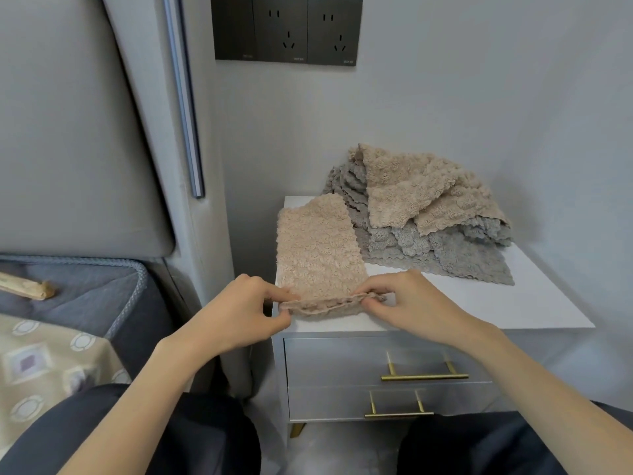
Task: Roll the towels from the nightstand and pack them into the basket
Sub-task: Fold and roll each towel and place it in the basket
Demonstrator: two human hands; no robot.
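A beige fluffy towel (pixel 317 245) lies folded into a long strip on the left part of the white nightstand (pixel 486 303). Its near end is turned up into a small fold at the front edge. My left hand (pixel 246 310) pinches the left end of that fold. My right hand (pixel 407 299) pinches the right end. Behind the strip a loose pile of towels (pixel 424 207), beige ones on top of grey ones, sits against the wall. No basket is in view.
The nightstand has two drawers with gold handles (pixel 424 375). A grey padded headboard (pixel 68 149) and the bed with a patterned beige cover (pixel 44 365) lie to the left. Dark wall sockets (pixel 287 29) hang above. My knees frame the floor below.
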